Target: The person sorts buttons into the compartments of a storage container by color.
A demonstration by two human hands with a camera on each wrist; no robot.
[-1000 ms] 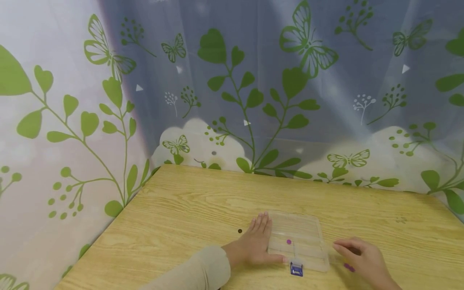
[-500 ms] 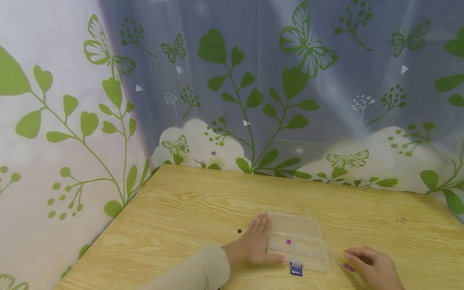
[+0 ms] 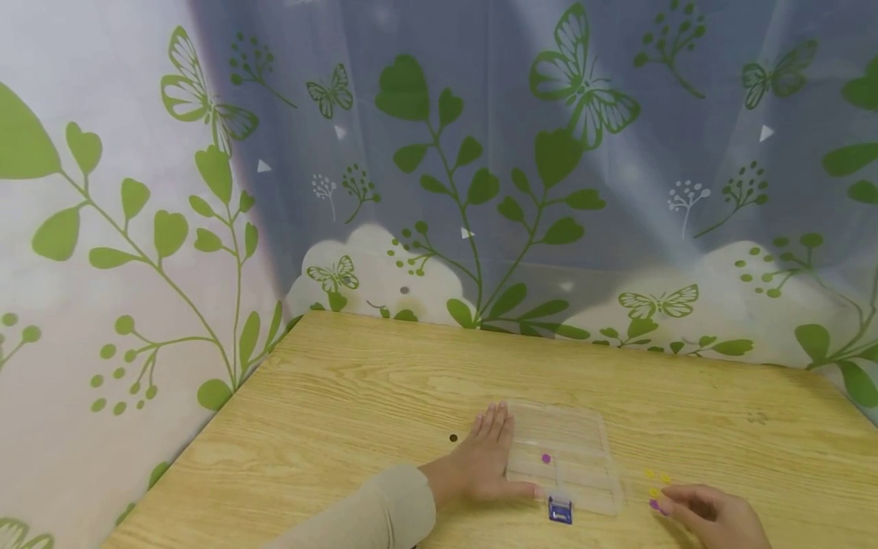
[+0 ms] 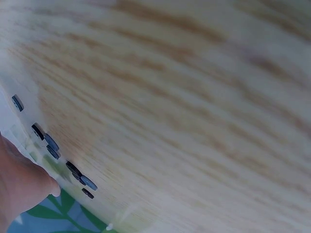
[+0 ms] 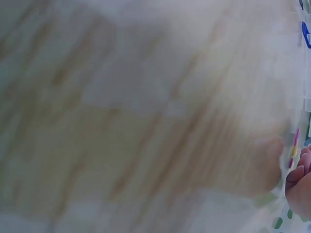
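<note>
A clear plastic compartment box (image 3: 569,431) with a blue latch (image 3: 559,509) lies on the wooden table. My left hand (image 3: 480,457) rests flat along its left side, fingers straight and thumb reaching along the front edge. A round magenta button (image 3: 546,458) shows within the box's outline. To the box's right, several yellow buttons (image 3: 665,478) lie loose near purple buttons (image 3: 655,504). My right hand (image 3: 716,515) is bent over these, thumb and fingertips right at the purple ones; I cannot tell whether it pinches one. The right wrist view shows its curled fingers (image 5: 305,162) beside them.
One dark button (image 3: 453,438) lies left of my left hand. In the left wrist view several black and grey-blue buttons (image 4: 51,141) are scattered near that hand. Behind the wooden table (image 3: 384,366) hangs a leaf-and-butterfly printed curtain (image 3: 507,252).
My right hand has moved right and toward the front, away from the box's right edge to the purple buttons. Yellow buttons now show where it was. The left hand and box stay put.
</note>
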